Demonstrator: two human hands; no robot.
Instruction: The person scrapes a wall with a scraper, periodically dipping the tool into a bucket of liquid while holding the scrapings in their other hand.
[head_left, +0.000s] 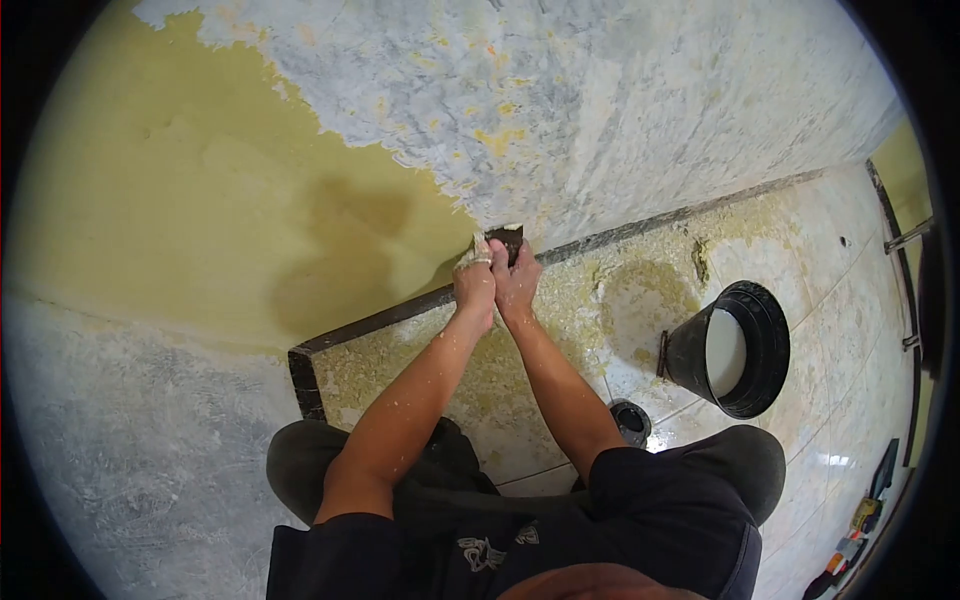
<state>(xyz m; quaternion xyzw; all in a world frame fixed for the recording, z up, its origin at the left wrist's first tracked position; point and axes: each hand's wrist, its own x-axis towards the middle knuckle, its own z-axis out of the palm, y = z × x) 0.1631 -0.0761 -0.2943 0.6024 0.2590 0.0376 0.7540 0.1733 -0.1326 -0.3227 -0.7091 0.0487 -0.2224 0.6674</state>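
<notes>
Low on the wall, my left hand and my right hand are pressed together, fingers closed around a scraper with a dark flat blade. Most of its handle is hidden by my hands. Pale scrapings cling along the blade's edge and on my left fingers. The blade is against the wall, just above the dark skirting, where yellow paint borders a stripped grey-white patch. The paint's border is ragged. Flecks of paint stick to my forearms.
A black bucket holding whitish liquid stands on the tiles to the right. Beside my knee sits a small black container. Yellow paint scraps litter the floor along the skirting. Several tools lie at the far right.
</notes>
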